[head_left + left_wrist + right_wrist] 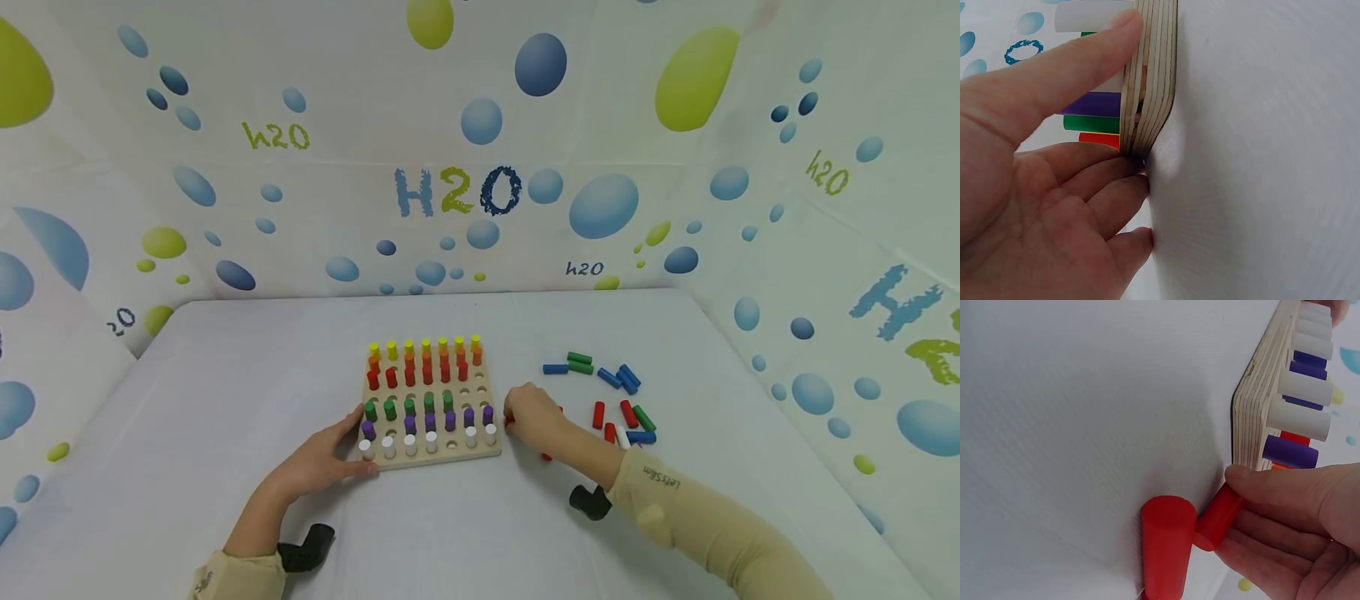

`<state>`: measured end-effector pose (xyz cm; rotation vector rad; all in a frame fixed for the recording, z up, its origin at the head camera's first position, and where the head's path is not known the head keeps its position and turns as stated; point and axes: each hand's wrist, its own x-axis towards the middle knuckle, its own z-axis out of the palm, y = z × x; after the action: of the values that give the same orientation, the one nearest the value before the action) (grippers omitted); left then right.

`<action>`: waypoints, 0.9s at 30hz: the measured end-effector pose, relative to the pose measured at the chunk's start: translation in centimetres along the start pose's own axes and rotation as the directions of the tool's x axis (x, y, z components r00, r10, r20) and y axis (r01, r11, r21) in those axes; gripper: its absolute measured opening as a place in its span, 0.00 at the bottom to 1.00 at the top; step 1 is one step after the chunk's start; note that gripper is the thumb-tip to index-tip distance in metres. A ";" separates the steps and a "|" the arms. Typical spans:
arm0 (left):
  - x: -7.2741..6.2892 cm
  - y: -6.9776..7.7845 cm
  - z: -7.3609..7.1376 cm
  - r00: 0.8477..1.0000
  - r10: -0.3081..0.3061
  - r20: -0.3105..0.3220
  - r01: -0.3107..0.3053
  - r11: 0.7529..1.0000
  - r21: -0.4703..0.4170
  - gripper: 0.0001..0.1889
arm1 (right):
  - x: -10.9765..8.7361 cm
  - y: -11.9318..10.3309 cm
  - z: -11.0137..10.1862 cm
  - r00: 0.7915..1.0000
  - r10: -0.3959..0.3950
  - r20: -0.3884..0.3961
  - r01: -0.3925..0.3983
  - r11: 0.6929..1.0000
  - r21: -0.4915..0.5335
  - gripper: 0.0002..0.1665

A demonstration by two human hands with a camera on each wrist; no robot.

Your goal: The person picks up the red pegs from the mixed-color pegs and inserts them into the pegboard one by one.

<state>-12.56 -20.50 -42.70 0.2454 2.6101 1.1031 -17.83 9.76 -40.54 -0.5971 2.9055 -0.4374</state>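
A wooden pegboard (442,459) lies on the table, with rows of yellow, orange, red, green, purple and white pegs standing in it. My left hand (318,462) holds the board's near left corner: the thumb (1094,59) lies along the front edge, and the fingertips touch the left side. Beside the board's right edge, my right hand (536,417) pinches a red peg (1218,515) between thumb and fingers, close to the tabletop. In the right wrist view another red peg (1168,547) lies loose near the held one. Several holes in the board are bare.
Right of the board lie loose pegs: green (580,358), blue (555,369), red (598,414) and a white one (622,437). Some are partly hidden by my right forearm. A printed white cloth (480,125) hangs behind the table.
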 end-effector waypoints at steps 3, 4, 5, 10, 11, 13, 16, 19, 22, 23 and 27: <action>0.0 -0.1 0.0 1.000 0.006 -0.001 -0.006 1.000 -0.004 0.55 | 0.0 0.1 0.0 1.000 -0.003 -0.001 0.003 1.000 0.029 0.04; 0.0 -0.1 0.0 1.000 0.007 -0.001 -0.007 1.000 -0.004 0.55 | -0.1 0.2 -0.1 1.000 -0.002 -0.001 0.002 0.999 0.037 0.04; 0.0 -0.1 0.0 1.000 0.008 -0.003 -0.008 1.000 -0.003 0.55 | -0.1 0.2 -0.1 1.000 -0.004 -0.002 0.004 0.999 0.044 0.05; 0.2 -0.3 0.0 1.000 0.002 -0.008 -0.002 1.000 -0.001 0.55 | -0.2 0.5 -0.1 1.000 -0.014 -0.011 0.015 0.998 0.066 0.06; 0.2 -0.3 0.0 1.000 0.002 -0.008 -0.002 1.000 -0.001 0.55 | -0.2 0.6 -0.1 1.000 -0.018 -0.015 0.019 0.997 0.075 0.06; 0.2 -0.3 0.0 1.000 0.003 -0.007 -0.003 1.000 0.000 0.55 | -0.2 0.8 -0.1 1.000 -0.014 -0.021 0.016 0.995 0.096 0.07; 0.1 -0.2 0.0 1.000 0.008 -0.005 -0.008 1.000 0.001 0.55 | -0.3 1.1 -0.2 0.999 -0.014 -0.029 0.017 0.992 0.126 0.07; 0.1 -0.2 -0.1 1.000 0.007 -0.004 -0.007 1.000 -0.003 0.55 | -0.5 1.3 -0.2 0.999 0.004 -0.037 0.002 0.988 0.156 0.07; 0.1 -0.3 -0.1 1.000 0.012 -0.003 -0.012 1.000 -0.006 0.55 | -0.6 1.5 -0.2 0.998 0.008 -0.055 0.002 0.983 0.181 0.08; 0.1 -0.4 -0.1 1.000 0.012 -0.003 -0.012 1.000 -0.009 0.55 | -0.7 1.6 -0.1 0.998 0.011 -0.061 0.000 0.983 0.186 0.08; 0.2 -0.5 -0.1 1.000 0.019 -0.004 -0.019 1.000 -0.009 0.55 | -0.8 1.9 -0.1 0.996 0.009 -0.086 0.008 0.981 0.195 0.09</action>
<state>-12.79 -20.88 -43.01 0.2664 2.6105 1.1229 -17.83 11.79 -40.93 -0.5612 2.8945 -0.7552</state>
